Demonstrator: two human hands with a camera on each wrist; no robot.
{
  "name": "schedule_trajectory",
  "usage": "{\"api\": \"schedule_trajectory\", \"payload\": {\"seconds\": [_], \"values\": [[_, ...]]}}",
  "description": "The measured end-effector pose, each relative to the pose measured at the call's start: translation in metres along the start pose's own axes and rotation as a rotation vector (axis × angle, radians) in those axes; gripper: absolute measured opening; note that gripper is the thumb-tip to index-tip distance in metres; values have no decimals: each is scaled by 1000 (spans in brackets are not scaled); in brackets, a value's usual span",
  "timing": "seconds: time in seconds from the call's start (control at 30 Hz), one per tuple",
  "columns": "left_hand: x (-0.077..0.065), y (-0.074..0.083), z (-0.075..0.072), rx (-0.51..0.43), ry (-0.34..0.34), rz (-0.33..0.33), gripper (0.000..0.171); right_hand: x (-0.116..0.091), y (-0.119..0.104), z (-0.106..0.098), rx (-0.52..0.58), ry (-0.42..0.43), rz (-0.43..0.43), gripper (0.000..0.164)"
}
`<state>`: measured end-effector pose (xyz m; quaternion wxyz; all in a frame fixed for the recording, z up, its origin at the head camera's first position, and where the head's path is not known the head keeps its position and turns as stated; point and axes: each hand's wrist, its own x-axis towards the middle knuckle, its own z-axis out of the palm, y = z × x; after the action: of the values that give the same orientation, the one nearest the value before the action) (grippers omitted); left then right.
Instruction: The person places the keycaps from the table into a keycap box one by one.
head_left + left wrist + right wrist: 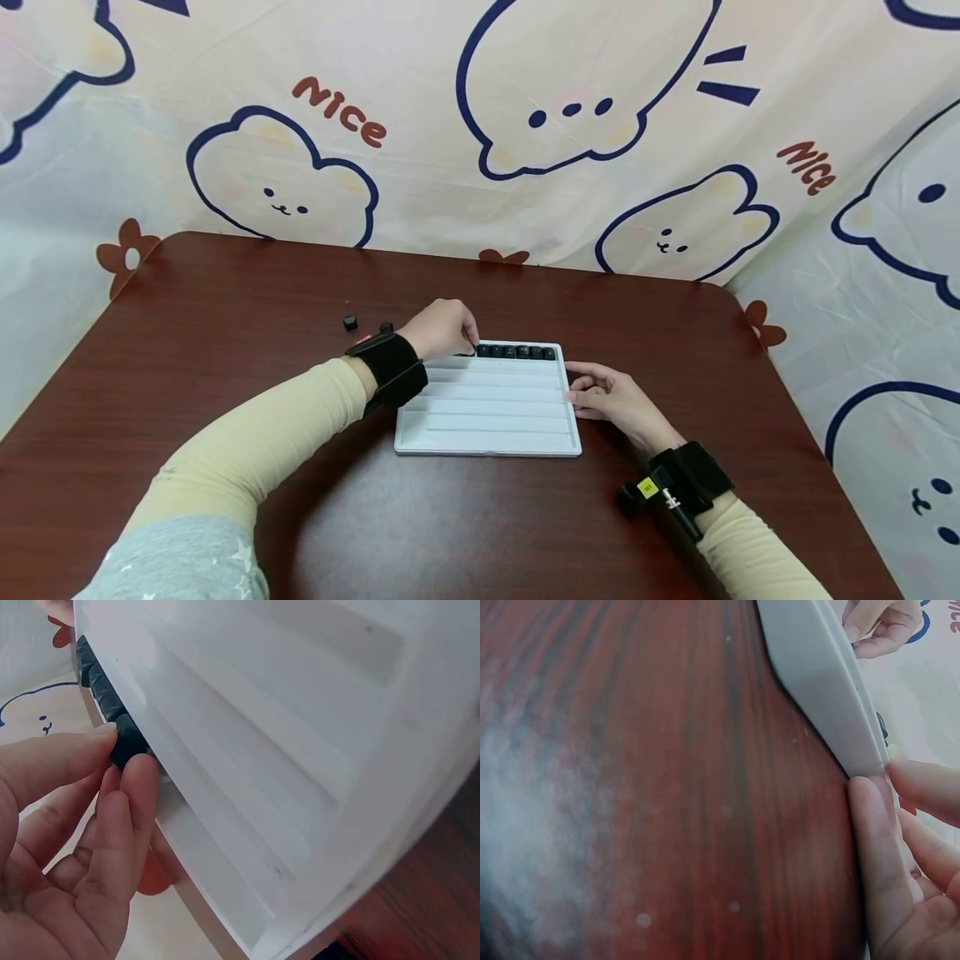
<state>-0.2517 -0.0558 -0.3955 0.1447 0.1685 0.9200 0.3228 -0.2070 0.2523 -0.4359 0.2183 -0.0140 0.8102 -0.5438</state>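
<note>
"Sleeve (183, 558) with stars is lying nearest. What's the left hand (444, 327) doing?"

"It's pinching a black cube (129, 742) between thumb and fingers, at the left end of the row (517, 352) in the far slot of the tray (487, 421)."

"And the right hand (615, 402)?"

"It's gripping the tray's right edge, the tray lying on the worktop (450, 517)."

"Any writing?"

"'Nice' is showing twice on the cloth (420, 125); the yellow label (648, 488) is looking too small to read."

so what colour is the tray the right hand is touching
The tray is white, seen best in the head view.
</note>
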Motion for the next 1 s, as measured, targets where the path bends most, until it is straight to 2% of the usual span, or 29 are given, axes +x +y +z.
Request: {"api": "schedule_trajectory", "payload": {"seconds": [0.83, 1.0], "values": [[-2, -1, -1, 44, 31, -15, 12, 1, 1, 0, 8, -6, -1, 61], [-2, -1, -3, 62, 18, -13, 7, 0, 0, 0, 8, -5, -2, 62]]}}
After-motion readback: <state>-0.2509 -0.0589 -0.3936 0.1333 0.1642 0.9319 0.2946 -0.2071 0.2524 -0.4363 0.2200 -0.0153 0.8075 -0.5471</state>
